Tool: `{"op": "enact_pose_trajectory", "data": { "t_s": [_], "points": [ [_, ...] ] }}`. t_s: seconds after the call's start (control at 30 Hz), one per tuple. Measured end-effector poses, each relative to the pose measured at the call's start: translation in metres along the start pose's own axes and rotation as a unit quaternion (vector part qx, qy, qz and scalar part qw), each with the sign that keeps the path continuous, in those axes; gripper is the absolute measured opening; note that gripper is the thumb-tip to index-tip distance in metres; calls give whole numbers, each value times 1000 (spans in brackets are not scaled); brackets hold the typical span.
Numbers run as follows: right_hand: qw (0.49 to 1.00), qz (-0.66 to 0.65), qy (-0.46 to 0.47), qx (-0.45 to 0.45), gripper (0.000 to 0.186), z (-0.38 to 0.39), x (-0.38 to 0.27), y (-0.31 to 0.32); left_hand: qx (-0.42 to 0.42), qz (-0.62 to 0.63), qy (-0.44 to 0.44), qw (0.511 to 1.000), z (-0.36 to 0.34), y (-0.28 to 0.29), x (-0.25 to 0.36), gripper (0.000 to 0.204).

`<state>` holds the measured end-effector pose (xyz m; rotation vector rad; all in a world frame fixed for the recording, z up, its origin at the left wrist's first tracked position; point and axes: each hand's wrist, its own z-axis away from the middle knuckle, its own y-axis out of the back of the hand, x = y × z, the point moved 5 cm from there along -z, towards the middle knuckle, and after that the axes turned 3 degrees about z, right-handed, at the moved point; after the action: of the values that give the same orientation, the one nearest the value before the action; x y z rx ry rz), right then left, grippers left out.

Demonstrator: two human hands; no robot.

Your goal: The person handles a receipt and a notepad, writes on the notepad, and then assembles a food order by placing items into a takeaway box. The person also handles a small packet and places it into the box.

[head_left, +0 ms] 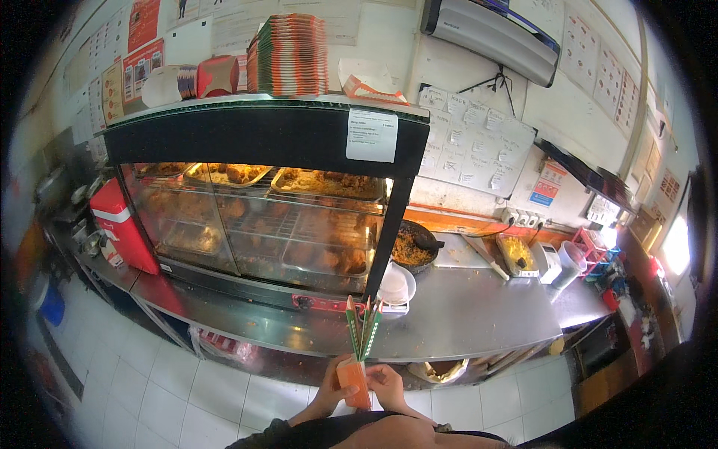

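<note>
Close to my body, in front of the steel counter [449, 322], I hold an orange cardboard food carton [354, 380] upright. Long green-and-white pointed flaps [365, 329] stick up from its top and spread apart. My left hand [331, 391] wraps round the carton's left side, thumb lying across the orange front. With bent fingers, my right hand [385, 383] grips the carton's right edge. The inside of the carton cannot be seen. Past the counter's front edge stands a glass food warmer [262, 224] with trays of fried food on its shelves.
A stack of flat cartons [288, 56] stands on the warmer. White bowls [396, 286] sit at its right corner, beside a dark pan of food [411, 247]. Further right are a long knife [488, 258] and a yellow-filled tray [517, 254]. A red cooler [123, 224] stands left.
</note>
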<state>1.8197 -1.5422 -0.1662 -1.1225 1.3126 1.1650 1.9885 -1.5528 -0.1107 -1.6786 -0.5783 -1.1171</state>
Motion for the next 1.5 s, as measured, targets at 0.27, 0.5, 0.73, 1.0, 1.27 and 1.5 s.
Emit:
{"op": "enact_pose_trajectory", "data": {
  "t_s": [0.27,0.5,0.73,1.0,1.27,1.5],
  "points": [
    [995,83,-45,40,24,28,-22,-18,-24,22,-2,999,28,12,-4,86],
    [987,93,-33,130,20,31,-46,4,-47,11,-19,999,16,-14,-4,89],
    [966,185,96,152,13,19,-74,39,-12,-12,-44,999,-10,-44,-14,88],
    [994,-41,21,97,16,-9,-58,94,19,-2,-68,997,-35,-62,-30,82],
    [891,252,88,368,19,-64,-3,274,81,29,11,996,-33,-48,-59,91],
    [879,304,35,366,20,-111,38,379,19,20,21,999,-42,-71,-35,86]
  ]
}}
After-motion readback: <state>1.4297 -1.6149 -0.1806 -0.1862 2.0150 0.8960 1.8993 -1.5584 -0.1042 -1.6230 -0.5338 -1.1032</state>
